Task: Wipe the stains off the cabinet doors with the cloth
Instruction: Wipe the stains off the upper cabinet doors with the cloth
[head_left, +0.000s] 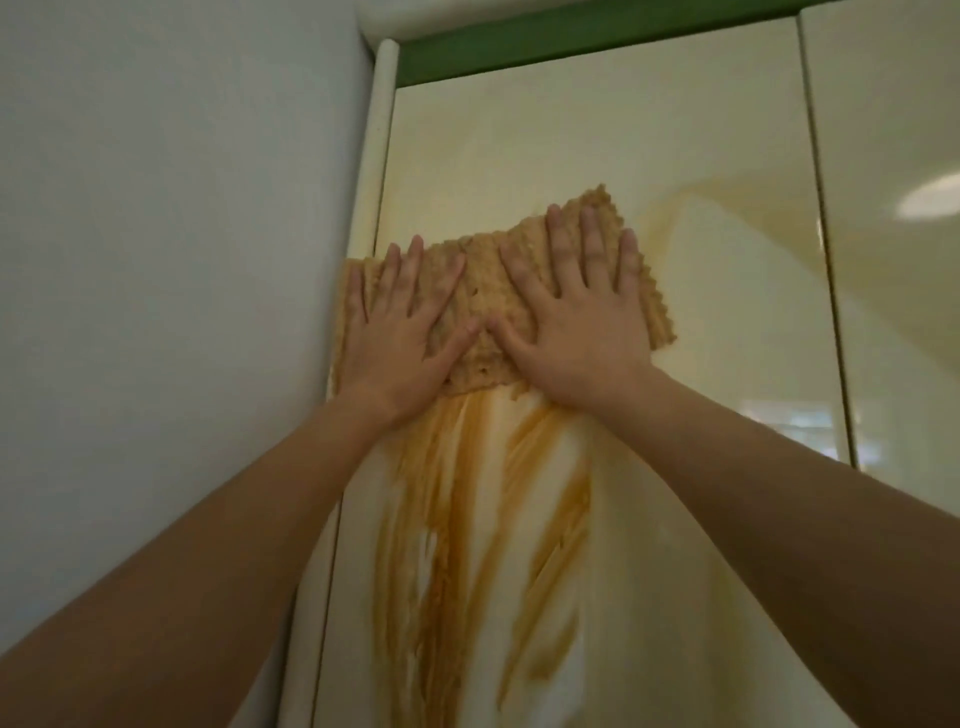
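Presses left hand (400, 322) and right hand (576, 317) flat on the cloth (475, 291), with fingers straight and spread and nothing pinched or curled round. Pins the cloth against the upper half of the left cabinet door (571, 130), just beside the rounded corner post (382, 156) and the wall (156, 208). Places the hands side by side, with thumbs close together at the cloth's middle, probably to spread pressure over the full width and to stop the fabric bunching or slipping on the glossy face. Covers most of the cloth with the palms; leaves its upper right corner and lower middle edge exposed. Shows the cloth tinted the same orange-brown as the stains (452, 519), so likely loaded with residue. Locates the heavy streaks directly below the cloth, running down the door; locates a fainter arc to the right of the right hand. Judges the job far from complete: calls for a downward stroke through the streaks, possibly with a cleaner face of the cloth to avoid smearing. Treats the cabinet as the only container: finds this door and the neighbouring door (893, 130) closed. Cannot tell what sits inside.
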